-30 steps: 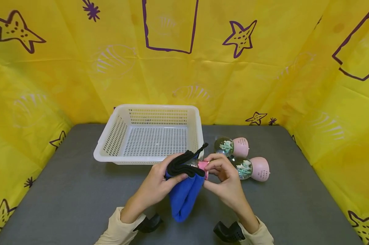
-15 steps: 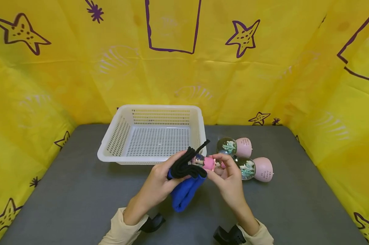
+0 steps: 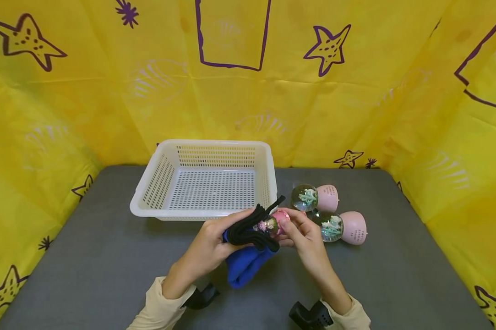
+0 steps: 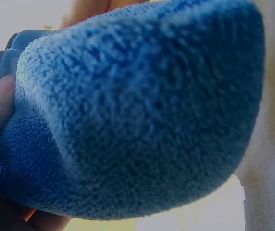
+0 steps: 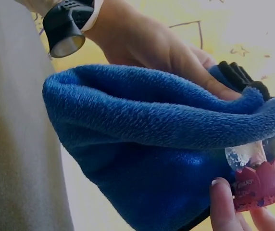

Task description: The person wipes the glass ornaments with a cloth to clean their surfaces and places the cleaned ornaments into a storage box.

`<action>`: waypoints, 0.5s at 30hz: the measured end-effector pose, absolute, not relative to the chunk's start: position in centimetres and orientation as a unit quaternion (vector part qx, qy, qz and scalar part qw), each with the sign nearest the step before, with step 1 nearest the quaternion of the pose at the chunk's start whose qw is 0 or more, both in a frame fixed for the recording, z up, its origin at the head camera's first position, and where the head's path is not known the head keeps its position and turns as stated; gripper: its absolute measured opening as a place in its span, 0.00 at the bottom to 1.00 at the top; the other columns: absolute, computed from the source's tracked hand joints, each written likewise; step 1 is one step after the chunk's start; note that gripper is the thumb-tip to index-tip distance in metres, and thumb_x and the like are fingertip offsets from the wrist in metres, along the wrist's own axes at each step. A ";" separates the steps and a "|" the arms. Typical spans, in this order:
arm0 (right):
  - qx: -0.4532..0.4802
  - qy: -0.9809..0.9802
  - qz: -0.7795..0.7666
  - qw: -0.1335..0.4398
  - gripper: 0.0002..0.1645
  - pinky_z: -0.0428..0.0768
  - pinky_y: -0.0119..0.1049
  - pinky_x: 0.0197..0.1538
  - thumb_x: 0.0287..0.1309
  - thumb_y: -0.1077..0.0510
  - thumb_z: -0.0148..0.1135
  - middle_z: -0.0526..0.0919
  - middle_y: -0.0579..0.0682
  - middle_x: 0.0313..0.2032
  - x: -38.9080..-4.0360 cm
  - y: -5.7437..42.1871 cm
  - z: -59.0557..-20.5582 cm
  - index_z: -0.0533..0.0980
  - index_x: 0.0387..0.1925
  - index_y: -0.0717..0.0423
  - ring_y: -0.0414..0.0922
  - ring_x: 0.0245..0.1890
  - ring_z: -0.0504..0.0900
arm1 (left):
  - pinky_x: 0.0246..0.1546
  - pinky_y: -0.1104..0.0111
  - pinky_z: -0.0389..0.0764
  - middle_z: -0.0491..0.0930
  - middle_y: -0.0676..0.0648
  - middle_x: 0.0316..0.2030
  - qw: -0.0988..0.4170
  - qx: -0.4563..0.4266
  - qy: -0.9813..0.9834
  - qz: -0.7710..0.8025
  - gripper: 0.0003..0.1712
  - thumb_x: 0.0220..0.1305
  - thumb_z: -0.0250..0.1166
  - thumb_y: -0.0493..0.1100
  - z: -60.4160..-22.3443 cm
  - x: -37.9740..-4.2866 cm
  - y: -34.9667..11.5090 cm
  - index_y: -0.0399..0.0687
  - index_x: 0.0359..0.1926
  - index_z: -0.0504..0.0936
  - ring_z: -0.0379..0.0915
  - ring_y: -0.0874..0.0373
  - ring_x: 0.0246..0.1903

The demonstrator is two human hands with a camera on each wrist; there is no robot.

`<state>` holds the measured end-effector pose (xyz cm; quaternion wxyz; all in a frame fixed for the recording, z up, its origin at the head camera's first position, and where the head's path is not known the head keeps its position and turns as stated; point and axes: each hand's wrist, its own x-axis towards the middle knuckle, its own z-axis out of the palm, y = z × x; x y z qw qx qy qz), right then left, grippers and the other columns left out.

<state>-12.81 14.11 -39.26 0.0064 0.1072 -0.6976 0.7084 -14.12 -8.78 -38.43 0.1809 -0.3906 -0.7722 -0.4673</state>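
Blue, black-edged cloth is gripped in your left hand; your right hand pinches a small pink-based globe.

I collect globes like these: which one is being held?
The small globe with the bright pink, petal-edged base, pinched in the right hand; the two larger globes, with paler bases, lie on the table.

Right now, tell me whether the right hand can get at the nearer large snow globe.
Likely no: the right hand is close beside the nearer large snow globe, but its fingers grip the small pink-based snow globe.
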 end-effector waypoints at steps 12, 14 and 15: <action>0.123 -0.667 0.734 0.022 0.21 0.86 0.32 0.39 0.69 0.67 0.55 0.83 0.38 0.41 -12.7 14.1 -39.4 0.68 0.58 0.77 0.34 0.34 0.85 | 0.55 0.63 0.82 0.83 0.43 0.54 0.145 -0.410 -0.785 -0.441 0.34 0.52 0.76 0.37 -38.4 -13.9 -8.6 0.43 0.62 0.76 0.82 0.52 0.53; 0.148 -0.649 0.746 0.029 0.18 0.86 0.31 0.40 0.67 0.68 0.57 0.83 0.38 0.44 -12.8 14.2 -39.6 0.71 0.57 0.70 0.33 0.36 0.85 | 0.55 0.64 0.81 0.84 0.44 0.54 0.136 -0.406 -0.793 -0.433 0.34 0.53 0.77 0.38 -38.4 -13.8 -8.5 0.43 0.61 0.76 0.82 0.53 0.53; 0.161 -0.639 0.752 0.032 0.17 0.86 0.31 0.40 0.66 0.69 0.58 0.83 0.37 0.46 -12.8 14.2 -39.7 0.72 0.55 0.65 0.33 0.36 0.84 | 0.55 0.64 0.81 0.84 0.45 0.54 0.131 -0.403 -0.796 -0.433 0.34 0.53 0.77 0.39 -38.4 -13.8 -8.4 0.43 0.61 0.76 0.82 0.54 0.53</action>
